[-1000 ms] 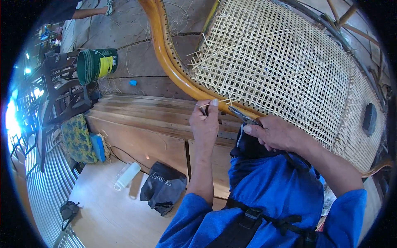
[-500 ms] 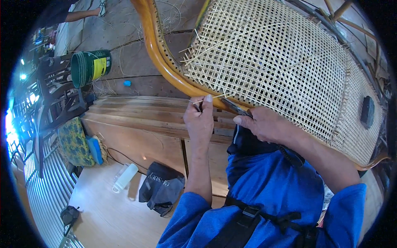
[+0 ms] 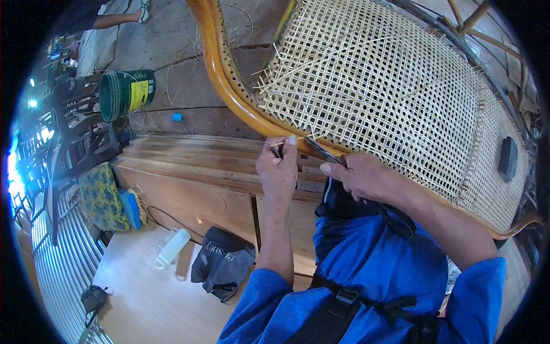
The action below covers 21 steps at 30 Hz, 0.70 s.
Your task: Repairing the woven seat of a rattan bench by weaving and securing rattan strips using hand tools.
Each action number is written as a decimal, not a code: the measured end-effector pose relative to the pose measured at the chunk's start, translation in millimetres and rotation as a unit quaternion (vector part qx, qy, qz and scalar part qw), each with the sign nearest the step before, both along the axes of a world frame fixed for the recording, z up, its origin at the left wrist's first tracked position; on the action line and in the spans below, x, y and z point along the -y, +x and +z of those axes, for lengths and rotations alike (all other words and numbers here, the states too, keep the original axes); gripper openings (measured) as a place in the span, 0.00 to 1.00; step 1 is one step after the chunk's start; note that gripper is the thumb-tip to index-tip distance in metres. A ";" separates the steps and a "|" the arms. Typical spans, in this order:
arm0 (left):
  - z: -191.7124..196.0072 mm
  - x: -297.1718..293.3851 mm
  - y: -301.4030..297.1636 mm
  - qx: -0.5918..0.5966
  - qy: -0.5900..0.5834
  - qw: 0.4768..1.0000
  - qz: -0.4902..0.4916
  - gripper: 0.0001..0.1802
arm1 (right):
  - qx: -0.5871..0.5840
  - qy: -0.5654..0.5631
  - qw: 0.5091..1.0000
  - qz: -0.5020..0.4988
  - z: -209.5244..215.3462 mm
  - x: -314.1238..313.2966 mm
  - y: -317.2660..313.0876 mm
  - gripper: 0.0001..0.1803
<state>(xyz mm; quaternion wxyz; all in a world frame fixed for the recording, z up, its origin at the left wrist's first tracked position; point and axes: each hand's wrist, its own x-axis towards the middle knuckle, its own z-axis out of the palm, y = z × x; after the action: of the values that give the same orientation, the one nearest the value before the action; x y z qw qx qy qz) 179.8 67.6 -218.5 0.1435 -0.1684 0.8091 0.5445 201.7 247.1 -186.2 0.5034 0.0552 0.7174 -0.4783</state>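
A thin cane strand (image 3: 279, 143) is pinched between the thumb and fingers of my left hand (image 3: 278, 169). It runs toward the edge of the woven cane panel (image 3: 372, 74), beside the curved, varnished wooden frame (image 3: 243, 114) with a row of small holes. Something small and dark shows inside my left fingers; I cannot make out what it is. My right hand (image 3: 364, 178) is closed around a dark, narrow-bladed metal hand tool (image 3: 325, 151). Its tip points at the panel's edge, close to the strand. Whether the blades touch the strand is unclear.
Stacked wooden boards (image 3: 212, 163) lie below the frame. A green bucket (image 3: 127, 93) and a blue scrap (image 3: 176, 117) are at the left. A pale bottle (image 3: 173, 249) and a dark bag (image 3: 223, 264) lie on the light surface. A dark block (image 3: 507, 159) rests on the cane. Another person's arm (image 3: 117, 20) shows far left.
Both hands have shifted only slightly, with the left still pinching the strand and the right still around the tool. The strand's visible length by the left hand looks a little shorter.
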 end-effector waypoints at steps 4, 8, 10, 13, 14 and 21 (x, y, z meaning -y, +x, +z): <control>-4.9 2.4 0.0 -0.017 0.001 1.000 -0.011 0.09 | 0.050 0.006 0.998 -0.026 5.6 2.6 -10.1 0.34; -5.5 0.3 0.1 -0.021 0.008 1.000 -0.012 0.08 | -0.078 0.053 0.995 -0.023 -8.2 5.1 7.5 0.32; -3.2 1.0 1.7 -0.005 0.033 0.999 0.013 0.08 | -0.085 0.066 0.994 -0.008 4.7 1.1 14.1 0.31; -3.2 -0.1 7.4 -0.016 0.085 0.994 0.064 0.11 | -0.087 0.070 0.994 0.001 10.6 -5.6 20.7 0.32; -2.3 0.8 11.4 -0.038 0.111 0.991 0.060 0.13 | -0.081 0.061 0.995 -0.006 10.4 -7.7 21.6 0.34; -12.8 -10.1 42.9 -0.031 0.192 0.968 0.157 0.15 | 0.002 0.060 0.998 0.013 14.9 -18.7 17.4 0.35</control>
<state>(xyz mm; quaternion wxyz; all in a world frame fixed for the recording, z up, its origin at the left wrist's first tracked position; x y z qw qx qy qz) 222.7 77.7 -231.3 0.0609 -0.2460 0.6566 0.7103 219.1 265.8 -171.3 0.5070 0.0771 0.7446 -0.4274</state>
